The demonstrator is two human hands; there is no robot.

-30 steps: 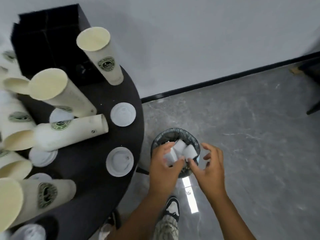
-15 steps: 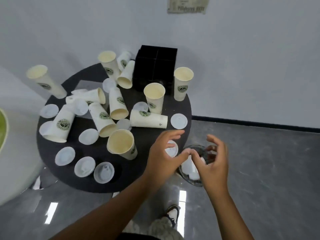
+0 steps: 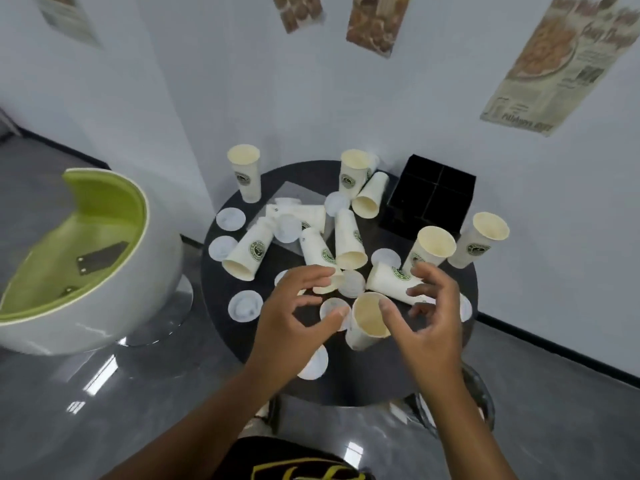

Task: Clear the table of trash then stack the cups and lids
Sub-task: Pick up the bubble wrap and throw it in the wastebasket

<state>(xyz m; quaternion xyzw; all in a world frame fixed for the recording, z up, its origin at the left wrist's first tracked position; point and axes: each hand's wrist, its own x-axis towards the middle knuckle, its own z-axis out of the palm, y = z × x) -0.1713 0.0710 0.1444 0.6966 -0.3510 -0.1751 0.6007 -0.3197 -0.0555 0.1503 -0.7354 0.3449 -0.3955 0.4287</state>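
Several cream paper cups with green logos stand or lie on the round black table (image 3: 225, 299). White lids lie scattered among them, such as a lid (image 3: 245, 305) at the front left. An upright cup (image 3: 367, 320) stands near the table's front, between my two hands. My left hand (image 3: 294, 313) hovers over the table left of it, fingers spread and loosely bent, holding nothing. My right hand (image 3: 429, 317) hovers right of it, fingers also loosely bent and empty. A cup on its side (image 3: 391, 282) lies just beyond my right hand.
A black divided box (image 3: 429, 199) stands at the table's back right. A white and green round chair (image 3: 79, 258) sits to the left. The trash bin (image 3: 481, 400) shows partly under the table's right edge, behind my right forearm. Posters hang on the wall.
Both hands let go of the white trash over the bin, then rose and moved over the table. The view swung from the bin up to the whole table.
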